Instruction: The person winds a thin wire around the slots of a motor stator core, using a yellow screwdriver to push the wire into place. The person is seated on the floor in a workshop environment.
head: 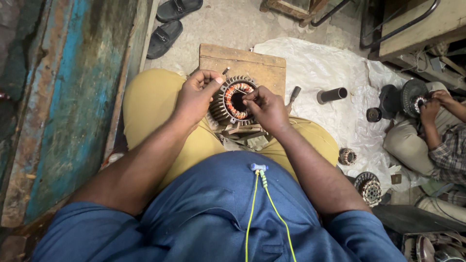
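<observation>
Round finned grey motor stator with copper windings (236, 101) rests on lap, against near edge of wooden board (252, 63). Left hand (196, 94) fingers clamp stator rim; right hand (264, 107) fingers pinch thin wire (236, 89) across bore. Risk: hard pull nicks winding; stator slides off lap.

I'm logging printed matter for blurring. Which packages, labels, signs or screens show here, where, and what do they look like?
None in view: no package, label, sign or screen.
Nearest to packaging: crumpled white plastic sheet, spread on the floor right of the finned motor stator that both hands work on.
</observation>
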